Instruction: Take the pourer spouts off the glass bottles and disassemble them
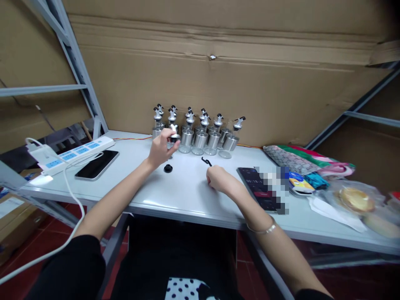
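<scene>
My left hand point(161, 146) is closed, thumb and fingers pinching a pourer spout point(174, 131) with a pale top and dark base. It is held in front of the bottle rows; whether a bottle stands beneath it I cannot tell. My right hand point(220, 179) is closed low over the tabletop, and a small black hooked piece point(206, 161) sticks out past its fingers. Between the hands, nearer the left, lies a round black stopper point(168, 168). Behind are several glass bottles with metal sleeves, including a front one point(200, 139) and a tilted-looking one point(229, 143) at the right end, topped by pourers.
On the white table point(175, 191), a power strip point(78, 154) and dark phone point(97, 165) lie left. A phone showing a timer point(258, 189), a patterned pouch point(289, 160) and bagged food point(356, 200) lie right. Cardboard point(218, 83) stands behind; a white cable point(73, 191) crosses the left edge.
</scene>
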`<state>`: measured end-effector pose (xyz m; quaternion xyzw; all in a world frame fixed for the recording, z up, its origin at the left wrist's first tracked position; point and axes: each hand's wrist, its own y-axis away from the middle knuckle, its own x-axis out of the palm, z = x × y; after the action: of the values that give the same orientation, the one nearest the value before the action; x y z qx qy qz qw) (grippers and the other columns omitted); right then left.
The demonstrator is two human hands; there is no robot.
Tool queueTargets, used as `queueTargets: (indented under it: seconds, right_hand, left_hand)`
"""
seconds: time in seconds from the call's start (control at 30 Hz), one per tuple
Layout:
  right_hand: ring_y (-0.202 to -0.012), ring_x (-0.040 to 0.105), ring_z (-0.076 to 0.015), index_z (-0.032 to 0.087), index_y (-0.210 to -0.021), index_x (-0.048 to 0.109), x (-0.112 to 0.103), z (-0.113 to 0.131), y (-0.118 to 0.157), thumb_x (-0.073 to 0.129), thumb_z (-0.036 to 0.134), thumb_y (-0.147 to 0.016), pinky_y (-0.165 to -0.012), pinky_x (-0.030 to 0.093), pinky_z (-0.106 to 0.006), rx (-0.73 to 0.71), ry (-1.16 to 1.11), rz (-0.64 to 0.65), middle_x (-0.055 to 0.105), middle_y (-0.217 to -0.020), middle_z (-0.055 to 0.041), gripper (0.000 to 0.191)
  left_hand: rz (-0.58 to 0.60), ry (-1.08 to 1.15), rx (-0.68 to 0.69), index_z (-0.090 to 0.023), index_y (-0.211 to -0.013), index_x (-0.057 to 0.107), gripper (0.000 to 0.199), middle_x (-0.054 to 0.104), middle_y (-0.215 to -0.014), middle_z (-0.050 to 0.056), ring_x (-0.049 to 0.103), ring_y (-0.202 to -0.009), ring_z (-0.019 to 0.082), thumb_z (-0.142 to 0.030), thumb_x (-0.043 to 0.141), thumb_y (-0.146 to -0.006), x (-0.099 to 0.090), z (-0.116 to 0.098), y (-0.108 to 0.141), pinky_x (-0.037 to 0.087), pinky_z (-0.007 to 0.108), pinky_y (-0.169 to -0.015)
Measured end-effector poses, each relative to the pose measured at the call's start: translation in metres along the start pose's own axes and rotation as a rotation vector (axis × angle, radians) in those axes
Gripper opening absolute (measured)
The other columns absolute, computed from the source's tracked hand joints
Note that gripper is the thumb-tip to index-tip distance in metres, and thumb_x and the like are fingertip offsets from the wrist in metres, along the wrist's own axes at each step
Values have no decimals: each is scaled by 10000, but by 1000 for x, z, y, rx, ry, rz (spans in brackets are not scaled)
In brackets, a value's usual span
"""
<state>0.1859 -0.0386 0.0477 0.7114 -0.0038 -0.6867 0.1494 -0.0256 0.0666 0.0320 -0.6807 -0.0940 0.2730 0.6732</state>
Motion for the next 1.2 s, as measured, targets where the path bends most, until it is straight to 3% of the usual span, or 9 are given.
queueTargets:
  seconds: [0.13, 0.3, 0.4, 0.5, 0.67, 0.83, 0.93, 1.07, 1.2]
  right_hand:
    - [-809, 685, -225, 50, -877, 730, -20, 9, -33, 591, 3, -657, -664, 479, -232, -16, 58, 91, 724, -868, -172, 265]
    - [-679, 675, -183, 90, -871, 737, -26, -25, -41, 693, 159, -646, -577, 485, -213, -7, -154, 177, 734, -778, -106, 239]
    - [-614, 656, -150, 122, -815, 731, -25, -43, -42, 621, 236, -752, -575, 487, -216, 55, -339, 25, 720, -718, -78, 171]
    - [-695, 675, -182, 117, -801, 731, -18, -47, -53, 582, 215, -787, -647, 489, -239, 197, -273, -196, 722, -739, -114, 179]
    - [-878, 676, -246, 114, -832, 737, 2, -48, -77, 659, 216, -720, -733, 490, -262, 291, -165, -261, 727, -877, -158, 170]
    - [-821, 678, -259, 101, -763, 727, 10, -52, -84, 635, 132, -686, -737, 499, -293, 283, -198, -232, 714, -755, -165, 123]
    - [-869, 669, -273, 101, -742, 710, 6, -52, -79, 621, 146, -683, -755, 493, -305, 309, -248, -330, 716, -813, -174, 116]
    - [-655, 634, -157, 138, -687, 634, -4, -44, -68, 587, 166, -695, -619, 467, -228, 179, -699, -500, 697, -684, -78, 55]
    - [-445, 480, -59, 153, -632, 545, -7, -28, -62, 616, 186, -653, -455, 385, -180, -170, -1319, -447, 628, -556, 0, 80]
  left_hand:
    - [87, 40, 65, -197, -1102, 397, 250, 567, -920, 31, 549, -695, 99, -282, 504, -892, 10, -13, 2, 457, 231, -642]
    - [226, 73, 166, -200, -1095, 401, 246, 593, -923, 40, 600, -755, 121, -252, 508, -879, 11, -27, 16, 471, 242, -670]
    - [247, 54, 115, -192, -1078, 406, 239, 599, -928, 46, 602, -737, 116, -223, 510, -865, 9, -28, 20, 472, 239, -664]
    - [269, 50, 18, -182, -1003, 432, 205, 604, -883, 38, 593, -710, 116, -193, 524, -820, 10, -28, 22, 466, 235, -645]
    - [437, 121, -71, -180, -894, 468, 145, 612, -839, 36, 589, -711, 129, -183, 531, -763, 15, -32, 28, 472, 251, -671]
    - [483, 175, -130, -155, -1286, 349, 573, 646, -953, 51, 602, -765, 128, -159, 542, -747, 19, -39, 32, 471, 249, -719]
    - [505, 193, -155, -154, -1420, 190, 769, 665, -945, 32, 597, -764, 131, -141, 542, -737, 19, -42, 31, 458, 279, -797]
    - [541, 207, -250, -166, -1460, 116, 864, 679, -934, 15, 606, -792, 143, -132, 538, -707, 19, -43, 29, 438, 294, -844]
    - [561, 190, -303, -143, -1449, 175, 841, 671, -887, 12, 603, -798, 159, -142, 528, -686, 21, -43, 30, 430, 304, -837]
